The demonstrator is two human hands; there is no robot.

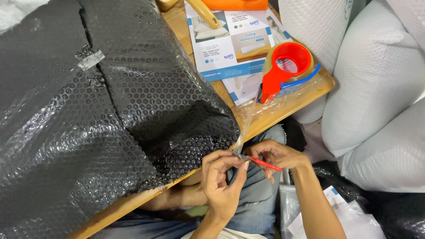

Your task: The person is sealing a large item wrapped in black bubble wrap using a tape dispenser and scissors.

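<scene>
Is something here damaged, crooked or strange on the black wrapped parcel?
Yes. On the black bubble-wrap parcel a seam gapes open, a dark slit below a small piece of tape stuck on crooked. At the table edge, both hands pinch a clear tape strip that hangs twisted.

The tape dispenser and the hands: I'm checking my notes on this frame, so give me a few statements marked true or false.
1. The tape dispenser is red and lies on the wooden table. True.
2. The right hand holds a red-handled tool. True.
3. The left hand rests flat on the black bubble wrap. False: it pinches the clear tape strip.
4. The bubble wrap is white. False: it is black.
</scene>
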